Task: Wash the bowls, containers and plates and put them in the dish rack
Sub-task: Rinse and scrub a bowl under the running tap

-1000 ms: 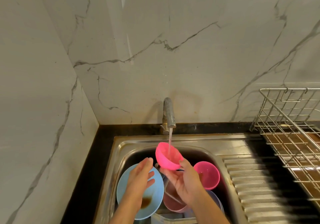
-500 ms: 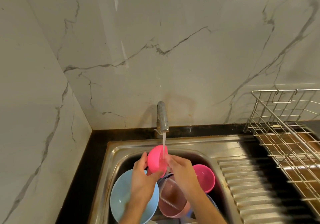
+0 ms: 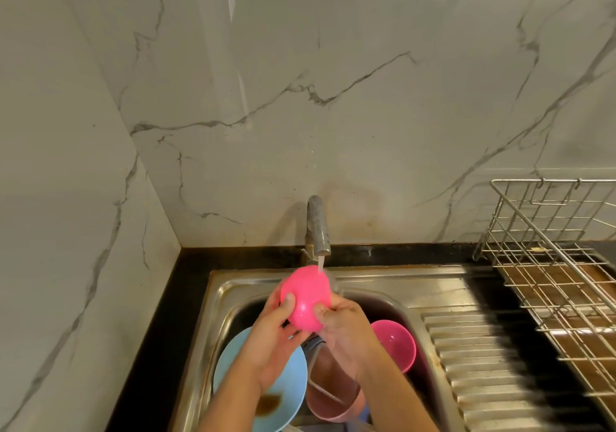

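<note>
Left hand (image 3: 266,341) and right hand (image 3: 345,328) both grip small pink bowl (image 3: 305,295), thumbs curled onto its smooth rounded outside, base toward camera. Bowl held over steel sink (image 3: 220,301), top edge under thin water stream from metal tap (image 3: 316,225). In basin: pale blue plate (image 3: 233,378) with brown residue, dusty-pink container (image 3: 333,401), second glossy pink bowl (image 3: 396,343). Ribbed drainboard (image 3: 483,365) to right. Wire dish rack (image 3: 550,265) beyond, on dark counter. Veined marble-look wall (image 3: 300,81) behind.

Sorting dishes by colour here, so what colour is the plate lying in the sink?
Light blue plate, with a brown stain near its lower edge, seen in the head view.
</note>
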